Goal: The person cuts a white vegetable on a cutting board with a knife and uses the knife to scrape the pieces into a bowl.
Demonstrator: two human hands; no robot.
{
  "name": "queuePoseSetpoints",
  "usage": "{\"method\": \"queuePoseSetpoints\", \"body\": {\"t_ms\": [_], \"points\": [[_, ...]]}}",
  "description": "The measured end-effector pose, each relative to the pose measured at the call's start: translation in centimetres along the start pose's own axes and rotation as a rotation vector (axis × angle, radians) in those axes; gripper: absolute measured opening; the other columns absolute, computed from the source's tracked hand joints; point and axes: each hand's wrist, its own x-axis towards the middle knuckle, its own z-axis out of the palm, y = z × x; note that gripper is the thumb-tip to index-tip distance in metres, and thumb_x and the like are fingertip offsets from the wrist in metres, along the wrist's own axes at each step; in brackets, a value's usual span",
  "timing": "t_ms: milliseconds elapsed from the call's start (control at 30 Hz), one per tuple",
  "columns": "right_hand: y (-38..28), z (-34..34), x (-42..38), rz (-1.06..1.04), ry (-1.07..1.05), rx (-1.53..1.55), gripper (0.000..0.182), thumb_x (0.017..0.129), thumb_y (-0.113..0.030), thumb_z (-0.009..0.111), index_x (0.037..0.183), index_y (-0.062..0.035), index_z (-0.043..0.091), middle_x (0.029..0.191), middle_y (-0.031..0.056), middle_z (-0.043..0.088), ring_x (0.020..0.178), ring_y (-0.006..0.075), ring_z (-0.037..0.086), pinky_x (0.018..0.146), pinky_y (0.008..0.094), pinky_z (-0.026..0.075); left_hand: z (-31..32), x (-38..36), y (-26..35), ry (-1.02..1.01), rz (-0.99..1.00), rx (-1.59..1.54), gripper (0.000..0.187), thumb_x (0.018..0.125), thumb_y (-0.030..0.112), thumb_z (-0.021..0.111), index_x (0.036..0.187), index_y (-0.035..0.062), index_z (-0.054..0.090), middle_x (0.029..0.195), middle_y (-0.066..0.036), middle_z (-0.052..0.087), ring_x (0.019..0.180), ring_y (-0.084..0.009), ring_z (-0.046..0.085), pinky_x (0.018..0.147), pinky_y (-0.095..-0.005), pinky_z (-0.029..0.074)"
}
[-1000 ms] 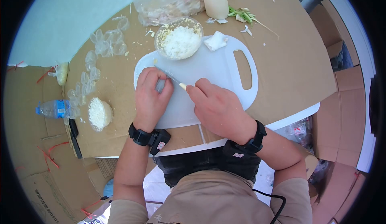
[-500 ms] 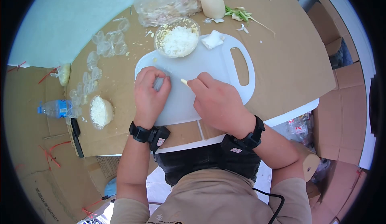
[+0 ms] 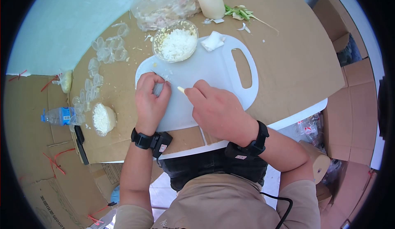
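Observation:
My left hand (image 3: 151,99) is over the left part of the white cutting board (image 3: 197,75), thumb and index finger pinched together; anything between the tips is too small to make out. To its right, my right hand (image 3: 216,109) is closed round a pale yellow-white stick (image 3: 181,89) whose tip points toward my left hand. A clear bowl of white chopped pieces (image 3: 177,45) stands at the board's top edge. Beside that bowl, a folded white cloth or tissue (image 3: 213,41) lies on the board.
A peeled white radish (image 3: 210,1), a plastic bag of pale pieces (image 3: 164,7) and green stems (image 3: 242,13) are at the back. At the left are clear plastic cups (image 3: 111,49), a small bowl of white bits (image 3: 103,119) and a plastic bottle (image 3: 59,116).
The view has shifted slightly, so the board and bowl appear a little further left. My right hand has moved slightly left with the stick; my left hand keeps its pinch.

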Motion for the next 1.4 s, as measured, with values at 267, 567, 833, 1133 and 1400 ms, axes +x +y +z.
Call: {"method": "queuePoseSetpoints", "body": {"t_ms": [267, 567, 833, 1133, 1400], "points": [[0.0, 0.3, 0.1, 0.006, -0.032, 0.000, 0.021, 0.082, -0.001, 0.068, 0.096, -0.0052, 0.052, 0.091, 0.0113, 0.052, 0.062, 0.0283, 0.062, 0.055, 0.0416, 0.051, -0.1, 0.1, 0.1, -0.017, -0.011, -0.001, 0.014, 0.089, 0.001, 0.077, 0.097, 0.0010, 0.066, 0.104, -0.015, 0.068, 0.098, -0.0348, 0.068, 0.087, -0.0416, 0.055], [0.0, 0.0, 0.3, 0.058, -0.120, 0.001, 0.033, 0.080, 0.002, 0.067, 0.113, -0.0026, 0.064, 0.097, 0.0105, 0.057, 0.071, 0.0294, 0.065, 0.062, 0.0422, 0.054, -0.1, 0.0, 0.1, -0.023, 0.000, -0.009, 0.013, 0.089, 0.001, 0.076, 0.099, 0.0013, 0.067, 0.106, -0.016, 0.069, 0.099, -0.0356, 0.068, 0.088, -0.0419, 0.055], [0.0, 0.1, 0.5, 0.023, -0.086, 0.004, 0.023, 0.083, 0.000, 0.068, 0.101, -0.0057, 0.055, 0.093, 0.0118, 0.054, 0.066, 0.0307, 0.064, 0.057, 0.0424, 0.051, 0.0, -0.1, 0.0, -0.029, -0.004, -0.050, 0.012, 0.092, -0.003, 0.075, 0.100, 0.0017, 0.066, 0.106, -0.012, 0.067, 0.100, -0.0275, 0.066, 0.091, -0.0375, 0.053], [0.3, -0.2, 0.0, 0.066, -0.061, -0.004, 0.022, 0.084, 0.000, 0.067, 0.100, -0.0057, 0.055, 0.093, 0.0123, 0.056, 0.068, 0.0321, 0.066, 0.059, 0.0450, 0.052, -0.6, 0.0, 0.6, -0.028, -0.001, -0.024, 0.013, 0.091, 0.003, 0.079, 0.099, 0.0026, 0.069, 0.108, -0.013, 0.067, 0.099, -0.0313, 0.067, 0.089, -0.0393, 0.054], [0.4, -0.3, 0.0, 0.056, -0.049, -0.001, 0.022, 0.084, -0.001, 0.068, 0.101, -0.0055, 0.055, 0.094, 0.0121, 0.057, 0.069, 0.0314, 0.067, 0.060, 0.0433, 0.053, -1.2, -0.7, -0.1, -0.028, -0.064, -0.059, 0.015, 0.090, 0.005, 0.081, 0.100, 0.0037, 0.070, 0.108, -0.012, 0.066, 0.101, -0.0299, 0.066, 0.089, -0.0389, 0.053]]}}
